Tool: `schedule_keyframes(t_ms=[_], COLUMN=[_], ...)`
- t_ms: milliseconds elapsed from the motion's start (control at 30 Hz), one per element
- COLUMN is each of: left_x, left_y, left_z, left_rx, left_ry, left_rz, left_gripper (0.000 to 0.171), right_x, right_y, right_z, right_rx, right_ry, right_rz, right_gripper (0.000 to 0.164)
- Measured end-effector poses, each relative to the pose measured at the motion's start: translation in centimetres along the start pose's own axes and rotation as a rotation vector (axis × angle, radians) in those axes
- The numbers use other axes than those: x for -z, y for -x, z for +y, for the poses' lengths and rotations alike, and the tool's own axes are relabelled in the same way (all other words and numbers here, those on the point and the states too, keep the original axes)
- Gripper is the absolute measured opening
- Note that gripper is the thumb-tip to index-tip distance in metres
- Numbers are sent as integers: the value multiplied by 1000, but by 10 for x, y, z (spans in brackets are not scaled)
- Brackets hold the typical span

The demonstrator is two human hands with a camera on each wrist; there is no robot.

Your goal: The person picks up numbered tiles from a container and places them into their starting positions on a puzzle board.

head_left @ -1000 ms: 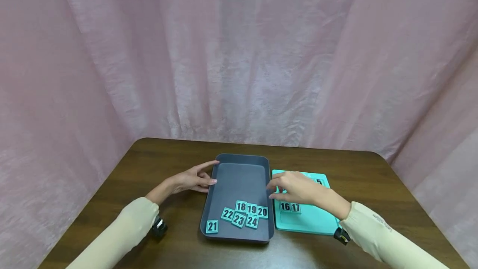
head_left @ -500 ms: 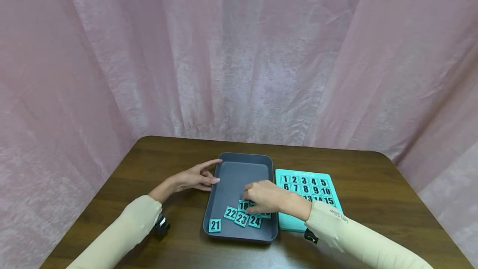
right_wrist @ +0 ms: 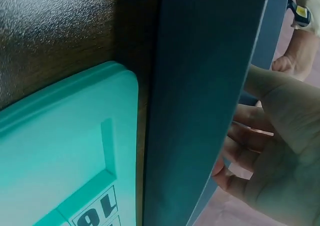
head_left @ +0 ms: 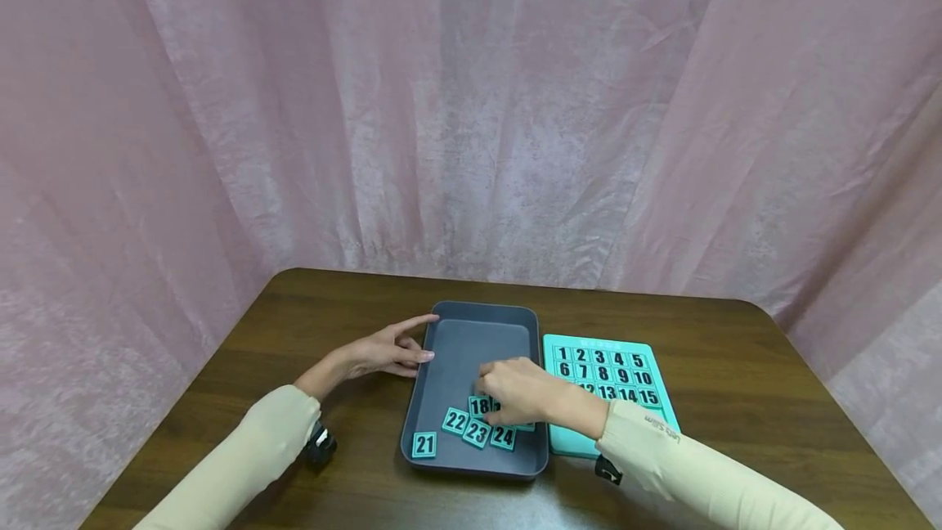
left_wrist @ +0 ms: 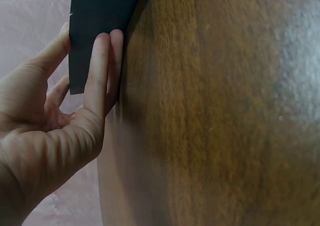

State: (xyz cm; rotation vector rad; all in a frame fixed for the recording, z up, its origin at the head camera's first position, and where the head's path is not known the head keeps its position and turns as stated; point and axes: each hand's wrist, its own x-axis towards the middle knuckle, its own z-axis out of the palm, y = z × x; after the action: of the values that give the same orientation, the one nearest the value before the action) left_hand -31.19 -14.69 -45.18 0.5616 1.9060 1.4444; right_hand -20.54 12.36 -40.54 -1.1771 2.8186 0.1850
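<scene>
A dark grey tray (head_left: 482,348) holds several turquoise number tiles, among them tile 21 (head_left: 423,445), tile 22 (head_left: 455,420), tile 23 (head_left: 477,433) and tile 24 (head_left: 504,437). My right hand (head_left: 518,389) reaches down over tile 18 (head_left: 479,406) with bent fingers. The thumb lies by that tile's near right edge, and tiles 19 and 20 are mostly covered. In the right wrist view the fingertips drop behind the tray wall, so I cannot tell whether they pinch a tile. My left hand (left_wrist: 65,110) rests its straight fingers along the tray's outer left side, thumb at the rim.
Right beside the tray lies a turquoise number board (head_left: 621,370) with rows of numbered tiles. Its lower part is covered by the right forearm, while the right wrist view shows an unfilled recess next to tile 16 (right_wrist: 95,213). Both stand on a brown wooden table (head_left: 353,473).
My right hand has moved left from over the board into the tray, onto the tiles, and has stayed nearly still there. The left hand keeps its place at the tray's side.
</scene>
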Motion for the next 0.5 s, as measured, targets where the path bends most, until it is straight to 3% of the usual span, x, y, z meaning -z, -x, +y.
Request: schedule_keyframes(t_ms=[500], left_x=[-1], left_y=[-1], left_z=[-2], left_rx=[4], left_ry=[13], left_rz=[16], left_gripper=[84], right_x=[18], right_y=[29], right_z=[12], right_rx=[24], right_ry=[-232], right_rz=[91], right_gripper=[27])
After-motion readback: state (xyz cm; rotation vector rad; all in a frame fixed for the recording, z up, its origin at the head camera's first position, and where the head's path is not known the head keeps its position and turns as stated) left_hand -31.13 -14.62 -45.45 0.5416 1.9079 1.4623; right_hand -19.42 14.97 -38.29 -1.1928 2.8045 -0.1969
